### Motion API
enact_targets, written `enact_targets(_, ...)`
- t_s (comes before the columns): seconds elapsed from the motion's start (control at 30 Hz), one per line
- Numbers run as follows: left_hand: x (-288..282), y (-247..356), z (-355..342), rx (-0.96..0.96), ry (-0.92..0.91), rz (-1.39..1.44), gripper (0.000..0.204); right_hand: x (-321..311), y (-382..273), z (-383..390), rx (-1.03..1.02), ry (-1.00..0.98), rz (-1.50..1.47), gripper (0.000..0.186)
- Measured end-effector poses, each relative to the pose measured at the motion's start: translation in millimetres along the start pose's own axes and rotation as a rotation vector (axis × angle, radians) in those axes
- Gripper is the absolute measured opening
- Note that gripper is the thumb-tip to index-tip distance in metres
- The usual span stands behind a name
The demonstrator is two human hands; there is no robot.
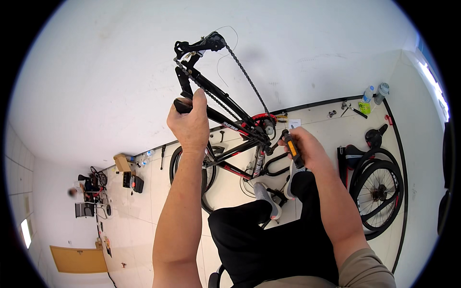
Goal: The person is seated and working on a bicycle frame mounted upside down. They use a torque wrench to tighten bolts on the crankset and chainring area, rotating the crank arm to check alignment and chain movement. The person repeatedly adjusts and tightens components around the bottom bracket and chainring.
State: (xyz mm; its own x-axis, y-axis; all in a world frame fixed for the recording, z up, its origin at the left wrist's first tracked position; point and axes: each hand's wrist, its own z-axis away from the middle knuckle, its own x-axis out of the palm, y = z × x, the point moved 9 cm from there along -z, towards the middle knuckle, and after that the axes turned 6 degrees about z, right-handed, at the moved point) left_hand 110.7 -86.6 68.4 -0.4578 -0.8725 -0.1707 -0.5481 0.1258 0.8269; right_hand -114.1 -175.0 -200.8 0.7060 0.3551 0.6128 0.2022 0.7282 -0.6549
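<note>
A black bicycle frame (218, 116) with red and white marks stands in front of me, with no rear wheel in it. My left hand (189, 127) is closed around a black tube end of the frame. In my right hand (307, 148) is a pedal (291, 149) with an orange reflector, joined to the crank (274, 147). The chain (247, 74) loops from the rear derailleur (209, 44) to the red-edged chainring (261, 116). A loose thin cable (235, 32) curls near the derailleur.
A wheel (379, 192) and a saddle (354, 156) lie on the right. Bottles (368, 93) and small tools (356, 112) are by the wall (312, 43). Boxes (123, 163) stand at left, with a person (79, 188) beyond. My feet are beneath the frame.
</note>
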Motion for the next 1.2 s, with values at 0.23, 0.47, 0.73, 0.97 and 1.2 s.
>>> enact_targets(0.23, -1, 1, 1, -0.026, 0.008, -0.017, 0.039, -16, -11, 4, -0.072, 0.047, 0.200, 0.025)
enact_targets(0.47, -1, -1, -2, 0.008, 0.004, -0.027, 0.039, -28, -36, 7, -0.259, 0.295, 0.637, 0.029)
enact_targets(0.73, -3, -1, -3, 0.046, 0.028, -0.004, 0.039, -12, -55, 21, -0.163, 0.567, 1.160, 0.039)
enact_targets(0.97, 1, -3, -3, 0.028, 0.019, 0.036, 0.040, -25, -58, 23, -0.126, 0.626, 1.194, 0.035)
enact_targets(1.2, 0, -3, -3, 0.023, 0.019, 0.034, 0.041, -34, -56, 16, -0.164, 0.594, 1.115, 0.032)
